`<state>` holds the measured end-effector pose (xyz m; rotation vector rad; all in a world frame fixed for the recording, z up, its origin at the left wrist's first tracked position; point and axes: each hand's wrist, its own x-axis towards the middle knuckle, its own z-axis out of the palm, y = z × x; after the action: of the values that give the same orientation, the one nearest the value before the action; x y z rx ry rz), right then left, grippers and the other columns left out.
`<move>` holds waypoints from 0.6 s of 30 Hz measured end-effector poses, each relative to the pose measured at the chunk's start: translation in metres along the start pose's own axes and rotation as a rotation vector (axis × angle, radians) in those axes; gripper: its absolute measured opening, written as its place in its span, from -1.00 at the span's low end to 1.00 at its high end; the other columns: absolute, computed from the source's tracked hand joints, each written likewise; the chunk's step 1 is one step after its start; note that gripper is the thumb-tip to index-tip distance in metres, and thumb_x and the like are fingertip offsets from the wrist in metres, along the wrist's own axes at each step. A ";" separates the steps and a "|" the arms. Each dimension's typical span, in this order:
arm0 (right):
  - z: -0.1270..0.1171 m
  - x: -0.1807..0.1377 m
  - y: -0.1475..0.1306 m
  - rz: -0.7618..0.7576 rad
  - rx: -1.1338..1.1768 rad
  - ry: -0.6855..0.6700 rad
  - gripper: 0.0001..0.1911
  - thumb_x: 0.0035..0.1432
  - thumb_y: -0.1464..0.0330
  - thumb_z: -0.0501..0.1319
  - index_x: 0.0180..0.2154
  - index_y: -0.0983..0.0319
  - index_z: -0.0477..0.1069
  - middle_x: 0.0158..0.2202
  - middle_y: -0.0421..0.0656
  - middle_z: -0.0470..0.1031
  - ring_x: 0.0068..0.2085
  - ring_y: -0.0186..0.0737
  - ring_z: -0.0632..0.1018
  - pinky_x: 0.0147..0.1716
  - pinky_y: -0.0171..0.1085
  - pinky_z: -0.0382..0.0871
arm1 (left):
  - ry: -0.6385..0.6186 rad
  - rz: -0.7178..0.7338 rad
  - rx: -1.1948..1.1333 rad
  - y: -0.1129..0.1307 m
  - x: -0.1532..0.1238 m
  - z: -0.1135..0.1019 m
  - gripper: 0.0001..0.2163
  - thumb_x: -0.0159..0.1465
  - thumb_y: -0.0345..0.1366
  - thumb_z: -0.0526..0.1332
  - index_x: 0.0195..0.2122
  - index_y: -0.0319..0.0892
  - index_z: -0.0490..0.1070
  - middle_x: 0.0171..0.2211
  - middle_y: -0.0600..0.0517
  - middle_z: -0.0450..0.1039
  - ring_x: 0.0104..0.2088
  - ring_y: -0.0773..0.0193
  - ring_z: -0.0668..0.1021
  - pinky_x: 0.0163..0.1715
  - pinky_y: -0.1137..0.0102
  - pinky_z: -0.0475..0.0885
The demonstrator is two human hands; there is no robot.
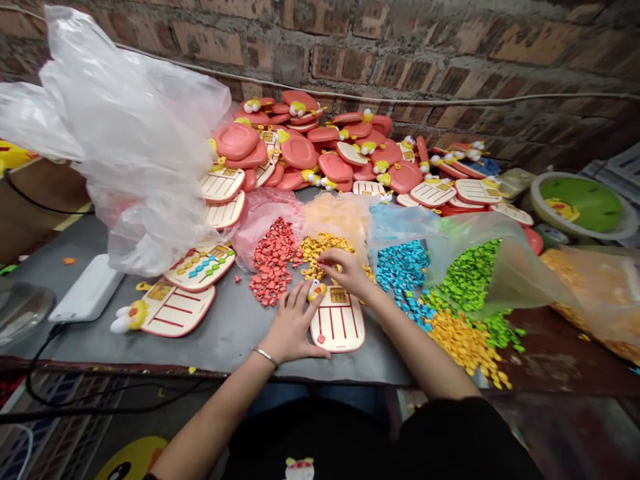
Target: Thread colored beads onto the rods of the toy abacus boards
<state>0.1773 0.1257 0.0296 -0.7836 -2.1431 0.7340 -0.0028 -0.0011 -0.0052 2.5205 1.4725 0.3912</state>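
A cream board (pixel 350 330) with red slots, a red rim and a yellow duck-like head (pixel 316 291) lies before me. My left hand (pixel 291 327) spans its left side, fingers by the head and thumb at the lower edge, steadying it. One small red piece (pixel 321 339) sits low in the leftmost slot. Above the board, my right hand (pixel 349 270) pinches what looks like a small red bead, partly hidden by the fingertips. Just beyond are piles of red pieces (pixel 273 267) and yellow pieces (pixel 315 250).
Blue pieces (pixel 403 263), green pieces (pixel 473 277) and orange-yellow pieces (pixel 465 343) spill at right. Several boards (pixel 300 150) are heaped by the brick wall. At left are a filled board (pixel 200 267), another slotted board (pixel 175 310), a white power bank (pixel 87 287) and plastic bags (pixel 135 120).
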 end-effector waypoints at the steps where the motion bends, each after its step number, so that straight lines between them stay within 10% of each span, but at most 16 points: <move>1: -0.011 -0.016 -0.002 0.042 0.015 0.048 -0.89 0.26 0.37 0.19 -0.21 0.22 0.48 -0.23 -0.10 0.54 -0.19 -0.20 0.55 -0.17 -0.24 0.43 | 0.002 0.009 -0.009 0.000 0.000 -0.001 0.14 -0.12 0.41 0.24 0.37 -0.18 -0.02 0.37 -0.30 -0.16 0.32 -0.26 0.02 0.21 -0.06 -0.08; 7: -0.030 -0.088 -0.001 0.128 -0.182 0.044 -0.87 0.28 0.33 0.17 -0.29 0.19 0.47 -0.26 -0.09 0.56 -0.20 -0.13 0.54 -0.18 -0.13 0.45 | 0.012 0.073 -0.032 -0.003 0.001 -0.001 0.06 -0.09 0.39 0.24 0.34 -0.18 0.08 0.37 -0.25 -0.08 0.31 -0.24 0.06 0.24 -0.03 -0.08; 18: -0.017 -0.104 0.000 0.026 -0.437 0.025 -0.83 0.29 0.44 0.11 -0.27 0.20 0.47 -0.19 -0.02 0.51 -0.11 -0.06 0.43 -0.09 -0.03 0.41 | 0.012 0.063 -0.011 0.001 0.003 -0.001 0.07 -0.08 0.44 0.17 0.34 -0.17 0.08 0.36 -0.25 -0.05 0.30 -0.21 0.09 0.22 -0.02 -0.06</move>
<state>0.2479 0.0554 -0.0059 -1.0391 -2.3040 0.2624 -0.0010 0.0013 -0.0036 2.5655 1.3937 0.4247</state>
